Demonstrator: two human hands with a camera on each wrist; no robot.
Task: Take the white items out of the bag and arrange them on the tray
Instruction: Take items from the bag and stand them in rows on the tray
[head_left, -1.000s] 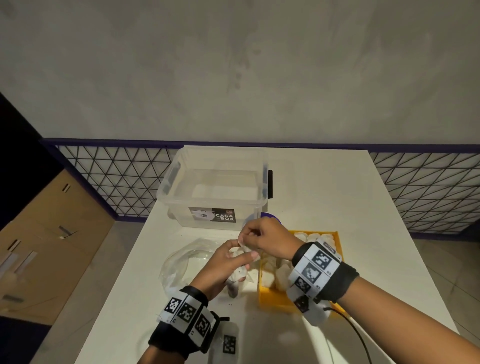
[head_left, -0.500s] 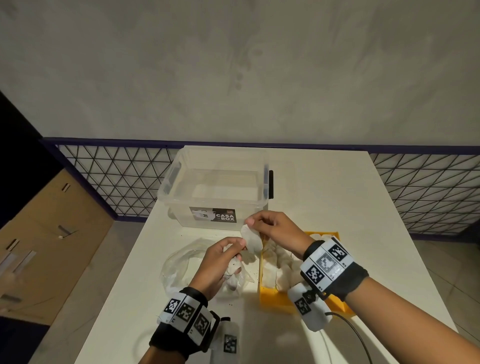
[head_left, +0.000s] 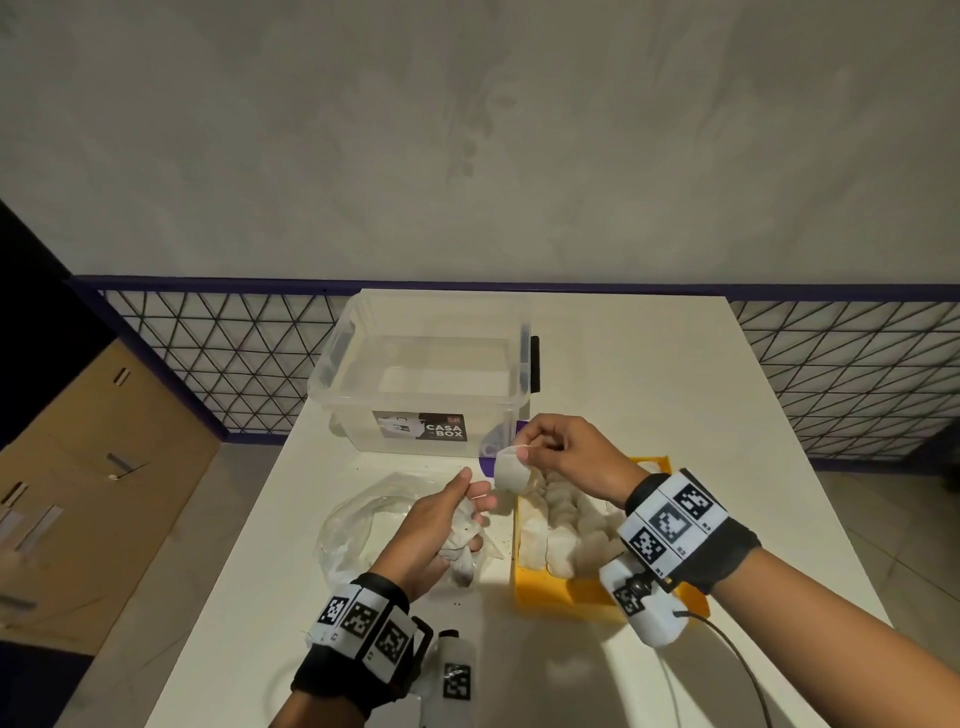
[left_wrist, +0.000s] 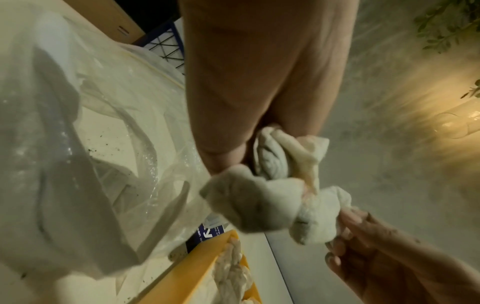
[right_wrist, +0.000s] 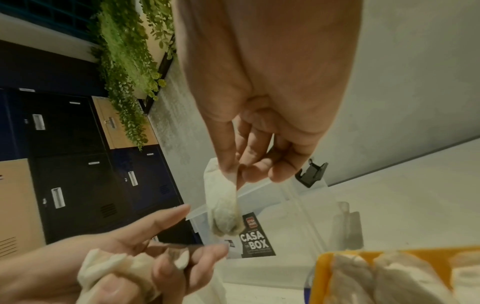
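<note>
Since a second ago our right hand (head_left: 569, 460) has lifted away from our left and carried one white sachet (head_left: 510, 470) up toward the far end of the yellow tray (head_left: 561, 597), where it now hangs in the air. Its grip is a pinch of thumb and fingers on the sachet's top edge; in the right wrist view the sachet (right_wrist: 223, 203) droops below the fingers, pale and papery with a darker filling bunched at its bottom. Our left hand (head_left: 436, 530) has its fingers curled around a bunch of further white sachets (left_wrist: 262, 197), crumpled and soft, held just above the clear plastic bag (head_left: 363, 519) that lies slack on the white worktop (head_left: 649, 374). We see dark specks on the worktop beside the bag. Just right of the bag, the tray holds rows of white sachets (head_left: 566, 525) packed close together. Beyond both stands a clear storage box (head_left: 426, 374), lid off, labelled CASA BOX; what lies inside it we cannot tell.
</note>
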